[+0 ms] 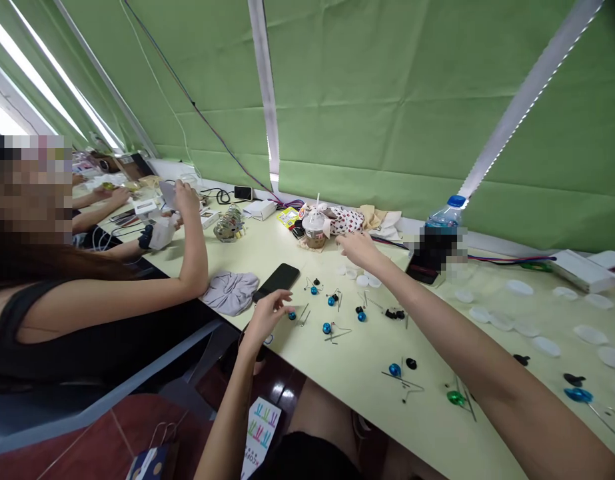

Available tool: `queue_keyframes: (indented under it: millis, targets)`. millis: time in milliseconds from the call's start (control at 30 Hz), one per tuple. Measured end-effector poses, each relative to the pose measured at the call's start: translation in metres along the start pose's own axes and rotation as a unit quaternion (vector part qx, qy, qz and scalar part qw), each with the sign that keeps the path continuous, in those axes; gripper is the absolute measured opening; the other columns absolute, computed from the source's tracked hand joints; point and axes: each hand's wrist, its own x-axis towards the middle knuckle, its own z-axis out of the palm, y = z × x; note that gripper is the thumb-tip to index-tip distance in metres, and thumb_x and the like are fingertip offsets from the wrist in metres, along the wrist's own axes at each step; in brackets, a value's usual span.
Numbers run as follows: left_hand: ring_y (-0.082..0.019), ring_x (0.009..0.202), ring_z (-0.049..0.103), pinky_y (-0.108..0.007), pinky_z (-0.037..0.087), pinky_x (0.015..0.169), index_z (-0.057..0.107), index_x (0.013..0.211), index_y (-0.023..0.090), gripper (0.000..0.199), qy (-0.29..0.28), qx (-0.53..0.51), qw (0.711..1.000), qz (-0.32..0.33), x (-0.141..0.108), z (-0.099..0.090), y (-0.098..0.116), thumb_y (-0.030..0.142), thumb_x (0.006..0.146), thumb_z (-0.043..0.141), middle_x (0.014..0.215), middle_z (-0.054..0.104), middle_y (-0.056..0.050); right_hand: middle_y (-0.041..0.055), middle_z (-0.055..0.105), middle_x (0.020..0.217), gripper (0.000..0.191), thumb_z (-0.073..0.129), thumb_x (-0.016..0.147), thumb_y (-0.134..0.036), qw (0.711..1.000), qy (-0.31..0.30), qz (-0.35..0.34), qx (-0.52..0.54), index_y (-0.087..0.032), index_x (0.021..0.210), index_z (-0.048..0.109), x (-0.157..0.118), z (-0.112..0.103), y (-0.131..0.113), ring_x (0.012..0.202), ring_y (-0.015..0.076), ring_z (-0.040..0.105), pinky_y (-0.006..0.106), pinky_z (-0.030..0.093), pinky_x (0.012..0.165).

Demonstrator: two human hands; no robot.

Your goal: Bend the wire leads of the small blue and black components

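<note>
My left hand (271, 312) is over the table's front edge, fingers bent and apart, its fingertips beside a small blue ball (292, 315). Thin bent metal wires (304, 315) lie just right of it. My right hand (357, 248) reaches to the middle of the table, near a lidded drink cup (315, 230) and translucent white discs (363, 280); whether its curled fingers hold anything is hidden. Between and below my hands lie several blue balls (327, 328) with wires and black caps (411, 363). A green ball (456, 398) lies under my right forearm.
A black phone (277, 281) and a grey cloth (231, 293) lie left of my left hand. At the left sits a person (112, 313) holding a white box (163, 232). A water bottle (446, 217) stands at the back. More discs (520, 287) lie at right.
</note>
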Motion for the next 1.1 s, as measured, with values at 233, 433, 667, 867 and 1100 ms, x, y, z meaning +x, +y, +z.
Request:
queue_keyframes:
  millis: [233, 433, 667, 867, 1100]
  targets:
    - [-0.017, 0.07, 0.056, -0.029, 0.043, 0.066, 0.063, 0.092, 0.018, 0.021, -0.003, 0.086, 0.995, -0.043, -0.017, 0.016, -0.001, 0.021, 0.071, 0.066, 0.089, 0.064, -0.004, 0.0167, 0.063, 0.114, 0.032, 0.057, 0.09, -0.027, 0.999, 0.046, 0.023, -0.004, -0.016, 0.119, 0.056, -0.014, -0.012, -0.014, 0.106, 0.0309, 0.054, 0.04, 0.035, 0.084]
    - [-0.017, 0.068, 0.055, -0.028, 0.04, 0.064, 0.062, 0.085, 0.02, 0.009, 0.062, 0.067, 0.994, -0.052, -0.026, 0.03, -0.005, 0.023, 0.077, 0.06, 0.078, 0.059, -0.001, 0.0159, 0.062, 0.111, 0.023, 0.044, 0.093, -0.015, 0.99, 0.107, -0.092, -0.01, -0.015, 0.11, 0.059, -0.059, -0.027, -0.058, 0.107, 0.0291, 0.051, 0.04, 0.036, 0.086]
    - [-0.017, 0.068, 0.055, -0.029, 0.041, 0.065, 0.062, 0.083, 0.02, 0.008, 0.07, 0.055, 0.994, -0.062, -0.035, 0.032, -0.008, 0.023, 0.077, 0.06, 0.078, 0.058, -0.001, 0.004, 0.066, 0.089, 0.02, 0.048, 0.089, -0.013, 0.986, -0.018, -0.149, 0.067, -0.024, 0.092, 0.065, -0.09, 0.003, -0.095, 0.087, 0.0218, 0.06, 0.032, 0.043, 0.07]
    - [-0.017, 0.072, 0.058, -0.031, 0.047, 0.07, 0.06, 0.104, 0.019, 0.029, 0.091, 0.006, 0.993, -0.069, -0.042, 0.028, -0.007, 0.026, 0.076, 0.063, 0.095, 0.06, -0.005, -0.0002, 0.068, 0.087, 0.014, 0.055, 0.087, -0.016, 0.986, -0.051, -0.112, 0.115, -0.024, 0.081, 0.066, -0.082, 0.016, -0.117, 0.08, 0.0166, 0.063, 0.026, 0.04, 0.062]
    - [-0.014, 0.058, 0.056, -0.025, 0.045, 0.057, 0.058, 0.093, 0.018, 0.025, 0.217, -0.082, 0.969, -0.09, -0.07, 0.043, -0.006, 0.042, 0.088, 0.049, 0.074, 0.062, -0.002, 0.0086, 0.067, 0.096, 0.024, 0.041, 0.095, -0.024, 0.995, 0.019, -0.008, 0.095, -0.021, 0.101, 0.064, -0.072, 0.003, -0.091, 0.089, 0.0242, 0.059, 0.034, 0.041, 0.075]
